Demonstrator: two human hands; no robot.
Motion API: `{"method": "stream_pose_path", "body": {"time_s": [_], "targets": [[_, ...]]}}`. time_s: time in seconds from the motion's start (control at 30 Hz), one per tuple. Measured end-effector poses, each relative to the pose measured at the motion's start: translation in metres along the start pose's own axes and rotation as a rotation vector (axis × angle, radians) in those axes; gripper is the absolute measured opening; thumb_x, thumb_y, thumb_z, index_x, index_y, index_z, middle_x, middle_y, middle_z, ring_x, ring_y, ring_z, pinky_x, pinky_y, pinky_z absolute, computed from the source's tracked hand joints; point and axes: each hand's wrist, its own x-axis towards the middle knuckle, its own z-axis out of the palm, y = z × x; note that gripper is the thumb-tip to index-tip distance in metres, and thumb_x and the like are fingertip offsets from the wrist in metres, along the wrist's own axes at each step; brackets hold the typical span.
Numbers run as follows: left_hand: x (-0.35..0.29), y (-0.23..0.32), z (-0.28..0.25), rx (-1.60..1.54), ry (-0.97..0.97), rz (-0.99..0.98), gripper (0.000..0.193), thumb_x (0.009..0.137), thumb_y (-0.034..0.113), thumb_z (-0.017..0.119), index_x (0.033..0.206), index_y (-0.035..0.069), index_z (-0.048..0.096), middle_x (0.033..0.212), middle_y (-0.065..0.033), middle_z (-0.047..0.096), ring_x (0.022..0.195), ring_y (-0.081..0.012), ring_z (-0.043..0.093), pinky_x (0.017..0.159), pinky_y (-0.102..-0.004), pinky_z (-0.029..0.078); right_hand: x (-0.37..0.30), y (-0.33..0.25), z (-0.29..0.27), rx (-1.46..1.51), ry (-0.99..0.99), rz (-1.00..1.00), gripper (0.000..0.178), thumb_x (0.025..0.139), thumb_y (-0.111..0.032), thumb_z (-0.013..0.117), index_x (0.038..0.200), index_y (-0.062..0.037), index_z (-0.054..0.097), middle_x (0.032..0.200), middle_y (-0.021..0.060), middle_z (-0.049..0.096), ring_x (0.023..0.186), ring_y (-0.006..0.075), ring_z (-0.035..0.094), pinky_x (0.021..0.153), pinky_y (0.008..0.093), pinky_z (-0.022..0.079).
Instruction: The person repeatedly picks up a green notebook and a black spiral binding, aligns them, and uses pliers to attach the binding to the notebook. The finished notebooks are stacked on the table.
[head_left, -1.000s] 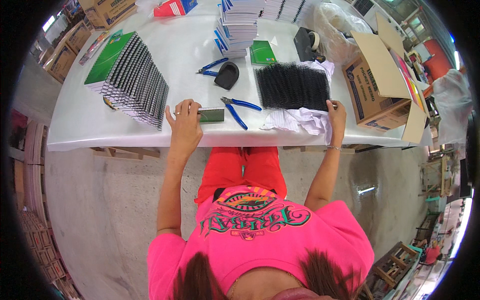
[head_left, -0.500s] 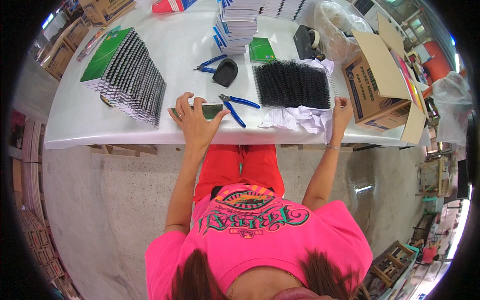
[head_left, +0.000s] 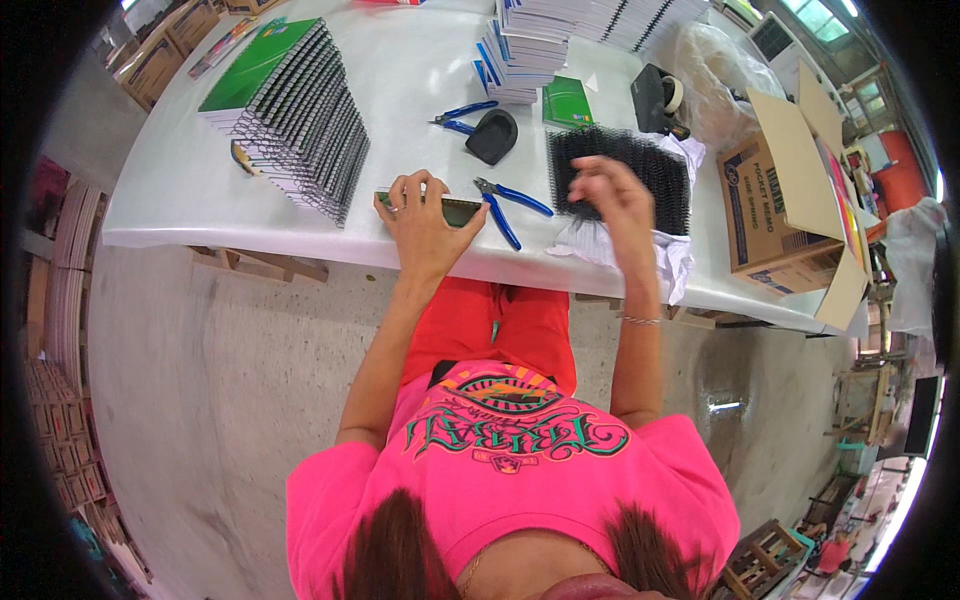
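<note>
In the head view, our left hand [head_left: 428, 232] spans the small green-covered rectangular notebook [head_left: 460, 212] near the front edge of the white-covered table [head_left: 150, 222]; its fingers are spread, but we cannot tell whether they clamp it. Our right hand [head_left: 620, 195] is over the heap of black spiral coils [head_left: 660, 185], fingers curled; blur hides whether they pinch one. To work well, we should steady the notebook lightly, lift any coil clear without snagging its neighbours, and avoid nudging the blue-handled metal cutters [head_left: 520, 199] just beside our left thumb.
</note>
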Motion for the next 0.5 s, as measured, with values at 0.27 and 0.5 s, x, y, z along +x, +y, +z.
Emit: {"method": "stream_pose_path", "body": {"time_s": [0.27, 0.5], "targets": [[-0.001, 0.000, 0.000, -0.008, 0.013, 0.026, 0.050, 0.069, 0.049, 0.077, 0.094, 0.009, 0.061, 0.107, -0.0054, 0.054, 0.116, -0.0296, 0.044, 0.098, -0.0673, 0.026, 0.001, 0.035, 0.070, -0.348, -0.120, 0.026, 0.021, 0.084, -0.007, 0.070, 0.103, -0.0004, 0.066, 0.088, 0.0122, 0.070, 0.079, 0.0184, 0.066, 0.073, 0.0308, 0.050], [-0.001, -0.001, -0.001, 0.005, 0.002, 0.035, 0.051, 0.067, 0.050, 0.078, 0.093, 0.010, 0.060, 0.102, -0.0054, 0.053, 0.114, -0.0297, 0.045, 0.098, -0.0668, 0.027, 0.001, 0.035, 0.077, -0.398, -0.150, -0.060, 0.020, 0.084, -0.007, 0.070, 0.102, 0.0013, 0.066, 0.089, 0.0092, 0.069, 0.081, 0.0165, 0.062, 0.076, 0.0294, 0.049]]}}
